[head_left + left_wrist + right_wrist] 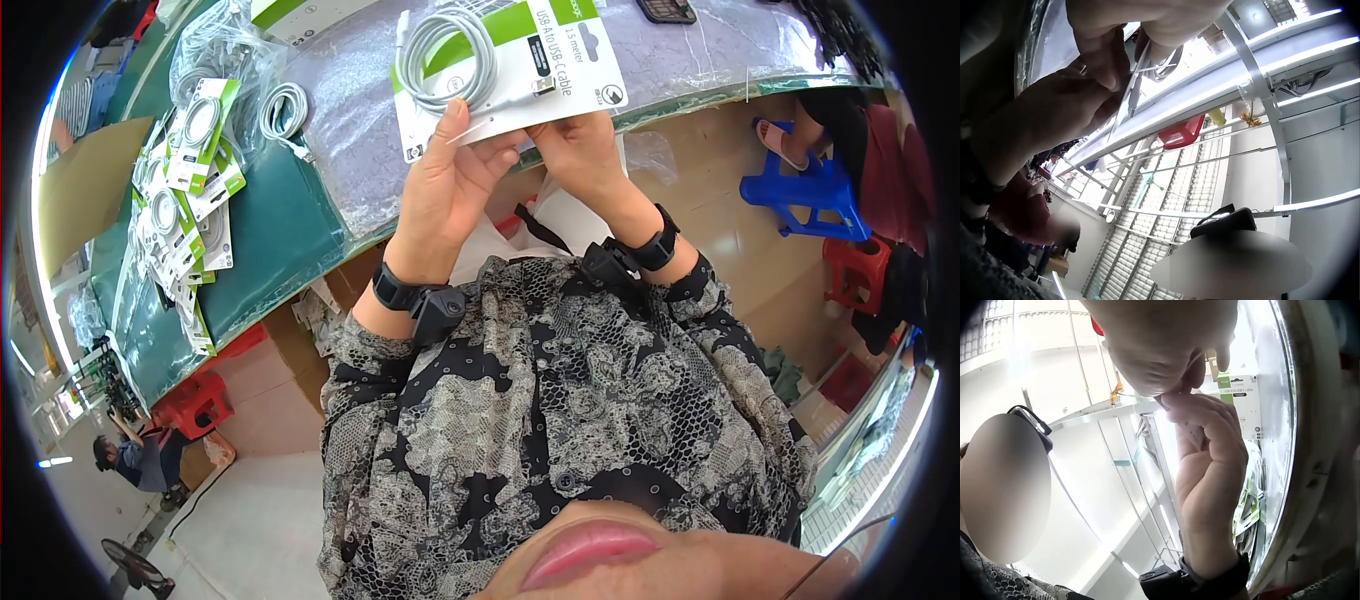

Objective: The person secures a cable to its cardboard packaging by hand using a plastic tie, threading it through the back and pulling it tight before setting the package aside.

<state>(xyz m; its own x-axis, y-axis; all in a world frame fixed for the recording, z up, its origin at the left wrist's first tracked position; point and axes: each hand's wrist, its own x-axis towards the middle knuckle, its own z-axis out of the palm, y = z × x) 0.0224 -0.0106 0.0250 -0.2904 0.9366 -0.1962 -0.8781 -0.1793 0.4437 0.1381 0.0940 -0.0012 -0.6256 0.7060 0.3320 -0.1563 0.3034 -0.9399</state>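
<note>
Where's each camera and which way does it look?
Head: on the head, facing forward and down at left hand, right hand and cable card; shirt shows.
Left wrist: worn there, facing the left hand; right hand and forearm show.
Right wrist: worn there, facing the right hand; left hand and wristband show.
Wrist views share both hands and a blurred head.

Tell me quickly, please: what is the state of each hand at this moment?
Left hand: closed, holding the cable card, thumb on its front.
Right hand: at the cable card's lower edge; fingers mostly hidden, cannot tell if closed.
</note>
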